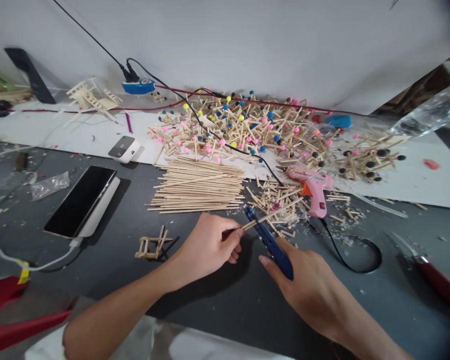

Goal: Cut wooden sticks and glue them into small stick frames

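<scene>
Crossing a blue tool [273, 245], a stick [275, 212] is pinched in the left hand [215, 242], while the tool is clasped in the right hand [307, 280] over the table [247, 310].

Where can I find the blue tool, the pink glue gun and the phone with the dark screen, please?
blue tool [270, 243]: head view, its body
pink glue gun [315, 186]: head view, its upper handle
phone [81, 201]: head view, its screen
</scene>
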Demonstrator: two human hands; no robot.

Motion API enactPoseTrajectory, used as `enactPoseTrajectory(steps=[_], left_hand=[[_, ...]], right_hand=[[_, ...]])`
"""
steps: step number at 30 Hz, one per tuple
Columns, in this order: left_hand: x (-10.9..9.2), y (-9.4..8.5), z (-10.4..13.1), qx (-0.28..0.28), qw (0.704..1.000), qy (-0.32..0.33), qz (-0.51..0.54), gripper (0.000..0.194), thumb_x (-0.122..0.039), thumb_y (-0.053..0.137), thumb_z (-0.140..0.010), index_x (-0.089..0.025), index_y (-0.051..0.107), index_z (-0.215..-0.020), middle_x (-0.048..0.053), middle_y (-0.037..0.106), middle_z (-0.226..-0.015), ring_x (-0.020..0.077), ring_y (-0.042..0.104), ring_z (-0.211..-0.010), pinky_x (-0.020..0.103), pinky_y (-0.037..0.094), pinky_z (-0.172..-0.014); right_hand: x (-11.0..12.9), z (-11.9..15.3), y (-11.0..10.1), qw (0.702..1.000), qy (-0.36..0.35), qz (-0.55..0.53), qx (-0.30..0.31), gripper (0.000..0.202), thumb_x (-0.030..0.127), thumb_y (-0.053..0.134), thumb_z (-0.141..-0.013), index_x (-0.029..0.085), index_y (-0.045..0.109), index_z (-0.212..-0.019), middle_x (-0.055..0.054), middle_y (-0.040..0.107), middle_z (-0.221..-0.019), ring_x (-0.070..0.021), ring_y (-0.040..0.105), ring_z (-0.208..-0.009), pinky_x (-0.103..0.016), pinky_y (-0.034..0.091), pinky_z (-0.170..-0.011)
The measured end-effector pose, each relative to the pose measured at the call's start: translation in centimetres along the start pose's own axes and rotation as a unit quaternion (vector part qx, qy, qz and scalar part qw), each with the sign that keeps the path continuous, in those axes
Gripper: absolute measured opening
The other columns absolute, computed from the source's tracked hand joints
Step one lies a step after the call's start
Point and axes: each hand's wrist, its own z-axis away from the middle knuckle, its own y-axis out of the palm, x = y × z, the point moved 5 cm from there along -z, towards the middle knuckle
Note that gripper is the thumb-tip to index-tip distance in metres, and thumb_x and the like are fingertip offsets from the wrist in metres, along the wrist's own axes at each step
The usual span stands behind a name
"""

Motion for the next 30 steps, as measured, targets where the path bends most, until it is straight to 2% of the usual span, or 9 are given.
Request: enactPoseTrajectory(steps=[5,9,13,16,18,21,23,26,30], left_hand=[[-0.1,-0.4,-0.1,-0.007,1.0,0.014,-0.025,0.031,-0.031,0.047,-0.092,-0.015,0.059,-0.069,0.002,0.065,-0.062,0.0135,0.067,-0.054,0.018,0.047,-0.05],[-0.7,-1.4,0.3,-0.021,0.993,0.048,-0.102,0.031,-0.027,0.046,-0.093,-0.015,0.061,-0.069,0.001,0.064,-0.059,0.0113,0.062,-0.05,0.019,0.039,-0.049],[-1.6,-2.7,0.6,-0.068,0.966,0.075,-0.239,0.03,-0.023,0.05,-0.091,-0.016,0.064,-0.066,0.001,0.062,-0.057,0.0112,0.056,-0.05,0.022,0.032,-0.051],[-2.1,-3.0,0.8,-0.098,0.939,0.078,-0.32,0.021,-0.025,0.058,-0.088,-0.018,0.068,-0.069,0.0,0.061,-0.057,0.012,0.052,-0.051,0.024,0.028,-0.052],[-2.3,-2.8,0.9,-0.104,0.936,0.084,-0.325,0.015,-0.029,0.063,-0.086,-0.019,0.069,-0.076,-0.001,0.061,-0.058,0.0119,0.051,-0.052,0.024,0.027,-0.053],[-2.5,-1.9,1.0,-0.084,0.946,0.118,-0.29,0.019,-0.034,0.06,-0.09,-0.019,0.068,-0.079,-0.002,0.061,-0.061,0.0111,0.052,-0.055,0.023,0.03,-0.054],[-2.5,-1.4,1.0,-0.089,0.946,0.147,-0.275,0.022,-0.029,0.053,-0.094,-0.019,0.066,-0.079,-0.001,0.062,-0.065,0.0107,0.054,-0.059,0.022,0.032,-0.056],[-2.1,-0.9,0.9,-0.11,0.937,0.185,-0.275,0.021,-0.022,0.047,-0.096,-0.018,0.066,-0.089,0.002,0.066,-0.076,0.0118,0.058,-0.067,0.022,0.037,-0.063],[-1.8,-0.3,0.9,-0.099,0.919,0.22,-0.311,0.021,-0.018,0.042,-0.097,-0.018,0.063,-0.091,0.003,0.065,-0.077,0.0126,0.057,-0.067,0.024,0.036,-0.062]], right_hand=[[0.0,-0.3,0.0,0.999,0.022,-0.004,0.028,0.027,0.041,0.047,-0.09,0.02,0.062,-0.096,-0.007,0.071,-0.071,-0.0254,0.068,-0.066,-0.03,0.036,-0.057],[-0.2,-0.8,-0.4,0.998,0.035,-0.031,0.051,0.028,0.044,0.047,-0.09,0.021,0.062,-0.094,-0.006,0.07,-0.074,-0.0242,0.066,-0.067,-0.03,0.037,-0.059],[-0.5,-1.1,-0.9,0.996,0.047,-0.049,0.051,0.029,0.047,0.046,-0.09,0.022,0.06,-0.089,-0.004,0.07,-0.075,-0.0224,0.064,-0.066,-0.03,0.038,-0.06],[-0.5,-1.0,-1.0,0.995,0.043,-0.069,0.053,0.029,0.047,0.046,-0.09,0.022,0.061,-0.093,-0.004,0.071,-0.078,-0.0224,0.065,-0.069,-0.03,0.04,-0.061],[-0.3,-0.9,-0.9,0.994,0.039,-0.084,0.055,0.03,0.047,0.047,-0.089,0.022,0.062,-0.095,-0.004,0.072,-0.082,-0.0231,0.066,-0.073,-0.03,0.042,-0.064],[0.1,-0.8,-0.6,0.993,0.028,-0.103,0.057,0.031,0.046,0.047,-0.089,0.022,0.063,-0.098,-0.004,0.073,-0.085,-0.0239,0.068,-0.076,-0.031,0.044,-0.067],[0.4,-0.7,-0.4,0.992,0.022,-0.111,0.058,0.03,0.046,0.047,-0.089,0.022,0.063,-0.098,-0.004,0.073,-0.084,-0.0236,0.068,-0.076,-0.031,0.045,-0.066],[0.6,-0.6,-0.4,0.992,0.013,-0.115,0.05,0.03,0.047,0.047,-0.089,0.022,0.064,-0.095,-0.004,0.073,-0.083,-0.023,0.068,-0.074,-0.03,0.045,-0.065],[0.5,-0.3,-0.6,0.995,0.014,-0.089,0.033,0.03,0.043,0.046,-0.089,0.02,0.064,-0.096,-0.007,0.074,-0.082,-0.025,0.07,-0.074,-0.03,0.046,-0.064]])
